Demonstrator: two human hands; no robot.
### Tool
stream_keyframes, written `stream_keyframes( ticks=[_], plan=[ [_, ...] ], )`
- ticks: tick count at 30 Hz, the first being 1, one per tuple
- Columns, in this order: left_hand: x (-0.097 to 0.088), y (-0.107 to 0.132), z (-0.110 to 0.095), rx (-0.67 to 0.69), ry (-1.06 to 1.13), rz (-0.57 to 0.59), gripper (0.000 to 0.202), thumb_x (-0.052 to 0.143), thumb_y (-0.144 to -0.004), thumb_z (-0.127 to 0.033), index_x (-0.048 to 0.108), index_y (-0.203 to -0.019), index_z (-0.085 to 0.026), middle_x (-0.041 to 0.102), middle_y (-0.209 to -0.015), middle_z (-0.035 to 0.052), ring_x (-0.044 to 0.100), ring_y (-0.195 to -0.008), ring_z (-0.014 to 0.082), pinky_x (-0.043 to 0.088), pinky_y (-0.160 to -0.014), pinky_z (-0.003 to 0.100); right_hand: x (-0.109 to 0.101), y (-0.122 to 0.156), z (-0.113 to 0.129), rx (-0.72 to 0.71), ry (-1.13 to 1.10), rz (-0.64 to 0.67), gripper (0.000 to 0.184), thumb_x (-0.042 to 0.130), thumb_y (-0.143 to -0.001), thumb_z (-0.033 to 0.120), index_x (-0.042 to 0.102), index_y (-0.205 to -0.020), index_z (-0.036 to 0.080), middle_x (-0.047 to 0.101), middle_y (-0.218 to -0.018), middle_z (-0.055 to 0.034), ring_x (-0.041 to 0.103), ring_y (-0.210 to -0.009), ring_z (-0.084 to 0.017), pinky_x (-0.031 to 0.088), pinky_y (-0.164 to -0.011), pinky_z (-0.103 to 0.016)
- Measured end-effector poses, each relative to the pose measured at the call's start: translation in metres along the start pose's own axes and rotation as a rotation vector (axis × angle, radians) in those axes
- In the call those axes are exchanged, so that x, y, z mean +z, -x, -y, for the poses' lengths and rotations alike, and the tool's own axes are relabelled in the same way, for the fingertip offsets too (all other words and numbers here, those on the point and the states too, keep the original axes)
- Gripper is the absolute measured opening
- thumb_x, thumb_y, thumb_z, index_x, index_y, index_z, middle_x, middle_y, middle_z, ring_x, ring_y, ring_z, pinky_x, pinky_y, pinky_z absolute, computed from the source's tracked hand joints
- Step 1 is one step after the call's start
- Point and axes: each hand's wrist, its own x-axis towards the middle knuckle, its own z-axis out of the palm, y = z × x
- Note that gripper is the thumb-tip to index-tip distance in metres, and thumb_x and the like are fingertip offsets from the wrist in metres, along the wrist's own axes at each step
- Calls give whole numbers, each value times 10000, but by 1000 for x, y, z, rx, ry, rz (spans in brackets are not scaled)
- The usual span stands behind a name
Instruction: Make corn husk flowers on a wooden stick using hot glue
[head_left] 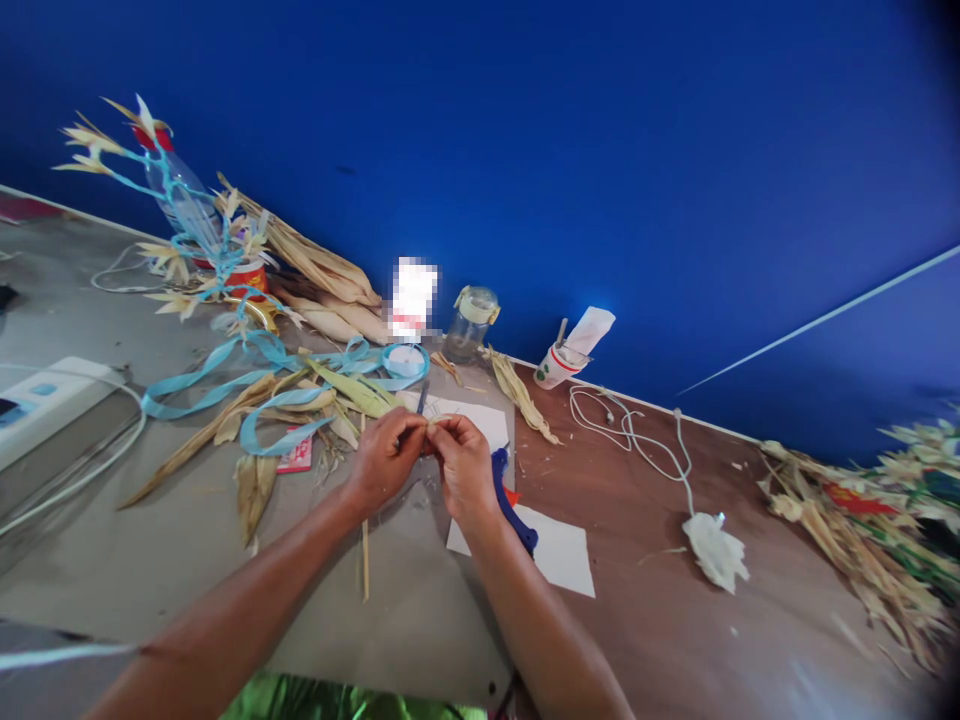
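My left hand and my right hand meet over the middle of the table, both with fingers pinched on a small dried corn-husk piece held between them. A thin straw stick lies on the table under my left wrist. A blue glue gun lies just right of my right hand, on white paper. Light blue ribbon and dried husk leaves are spread to the left of my hands.
A glass jar, a ribbon roll, a paper cup and husk bundles stand along the blue wall. A white cable runs to a husk flower. More husks lie far right, a power strip far left.
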Motion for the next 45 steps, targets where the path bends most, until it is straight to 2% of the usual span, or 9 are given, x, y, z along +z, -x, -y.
stream_keyframes(
  ticks=[9,16,23,27,32,38,45],
  plan=[
    [1,1,1,-8,26,3,114,481,-819,-178,580,-763,-175,564,-658,-3,523,-626,117,391,-608,239,-2,-2,-3,29,-89,17,121,671,-580,138,559,-616,164,543,-526,72,486,-494,-63,389,-534,-196],
    [1,-3,1,-265,262,-28,127,509,-800,-243,602,-759,-167,590,-697,0,534,-646,119,413,-604,226,-4,-1,3,72,-159,86,159,691,-580,158,618,-721,172,629,-627,25,553,-535,-94,440,-570,-232],
    [6,-2,5,-361,430,7,112,556,-761,-247,609,-799,-155,567,-664,-13,489,-587,99,396,-555,209,-10,-6,17,12,62,52,189,692,-622,268,626,-769,169,597,-646,38,501,-541,-74,407,-566,-218],
    [7,-1,7,-345,436,47,114,561,-758,-250,610,-791,-152,543,-655,-15,468,-585,99,377,-546,207,-12,-10,17,-38,184,16,145,663,-637,298,617,-684,169,556,-592,49,458,-535,-75,381,-558,-218],
    [8,0,6,-342,472,86,128,568,-755,-258,614,-818,-156,564,-687,-7,486,-616,108,392,-581,218,-13,-12,17,-39,191,-18,113,622,-639,273,604,-603,168,510,-508,59,420,-497,-75,339,-523,-217],
    [9,0,7,-353,495,104,124,587,-737,-254,620,-812,-161,576,-684,-6,500,-615,111,399,-585,224,-15,-14,19,55,77,-6,84,630,-607,235,595,-580,164,522,-488,58,435,-468,-68,331,-492,-207],
    [9,0,9,-314,490,101,109,573,-754,-264,613,-778,-166,562,-687,-4,502,-635,113,409,-601,225,-17,-16,17,287,-114,67,156,673,-595,246,548,-560,160,533,-466,44,448,-425,-69,350,-447,-194]
  ],
)
